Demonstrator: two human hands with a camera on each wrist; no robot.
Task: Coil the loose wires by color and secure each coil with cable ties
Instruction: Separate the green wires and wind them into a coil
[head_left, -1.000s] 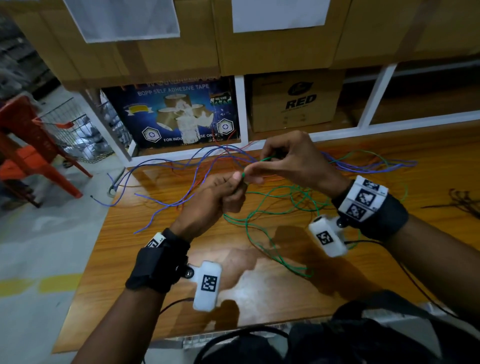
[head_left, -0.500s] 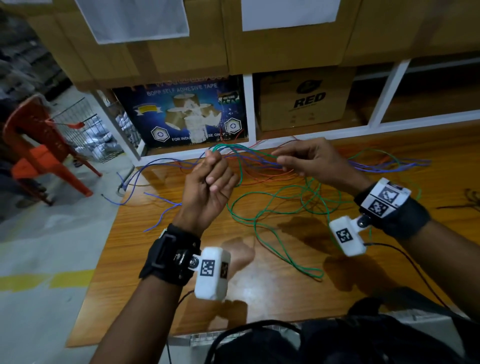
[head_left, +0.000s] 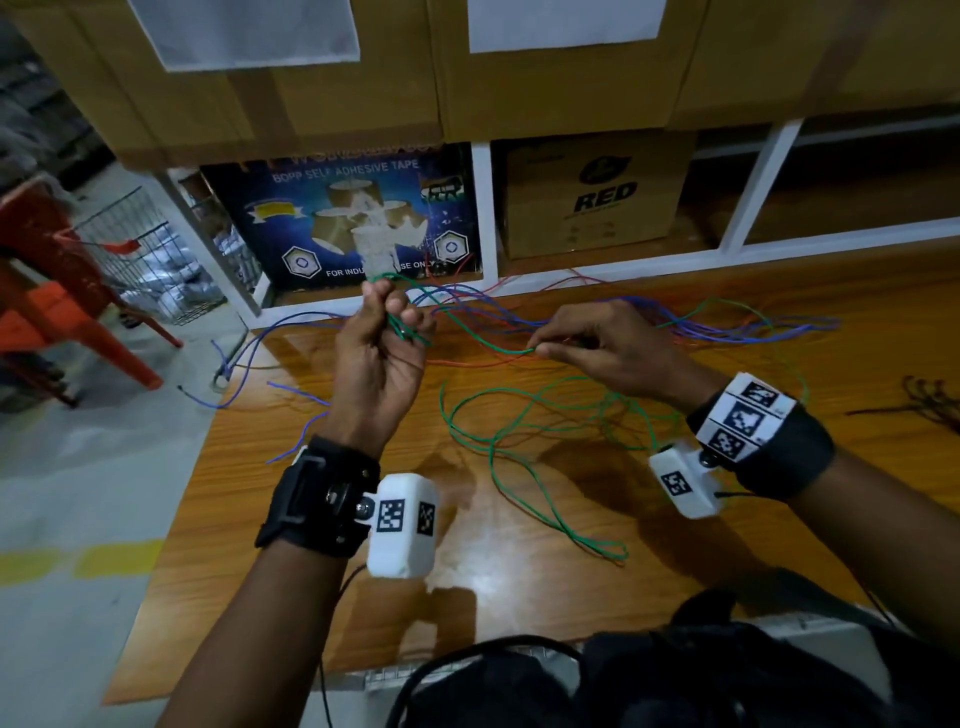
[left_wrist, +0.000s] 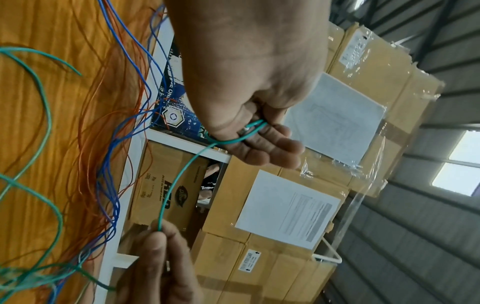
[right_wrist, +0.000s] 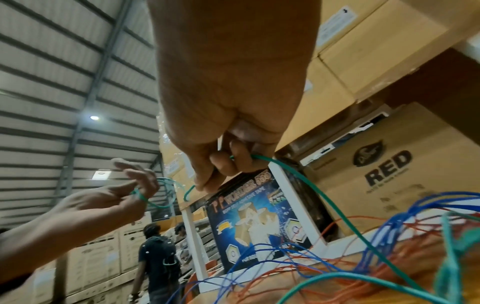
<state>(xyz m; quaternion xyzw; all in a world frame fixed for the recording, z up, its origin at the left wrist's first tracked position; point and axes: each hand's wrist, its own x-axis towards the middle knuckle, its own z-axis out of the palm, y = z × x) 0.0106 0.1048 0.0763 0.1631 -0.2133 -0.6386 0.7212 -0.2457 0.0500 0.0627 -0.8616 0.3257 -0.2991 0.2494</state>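
Note:
My left hand (head_left: 392, 322) is raised above the wooden table (head_left: 322, 571) and holds a small loop of green wire (head_left: 478, 338) between thumb and fingers; the left wrist view shows the green wire (left_wrist: 233, 139) wound at the fingers (left_wrist: 262, 148). My right hand (head_left: 550, 349) pinches the same wire a little to the right, and the right wrist view shows that green wire (right_wrist: 324, 201) trailing from my fingertips (right_wrist: 223, 164). The wire's slack lies in loose loops (head_left: 524, 457) on the table. Blue wires (head_left: 727, 332) and red wires (head_left: 467, 364) sprawl behind my hands.
Cardboard boxes (head_left: 597, 197) and a blue tape box (head_left: 353, 218) fill the white shelf behind the table. A dark bundle (head_left: 930, 400) lies at the table's right edge. A red chair (head_left: 62, 291) and wire basket (head_left: 150, 260) stand left; a person (right_wrist: 155, 257) stands far off.
My left hand has risen and turned with the green wire looped in it. My right hand moved away to the right along the wire, stretching a span between the hands.

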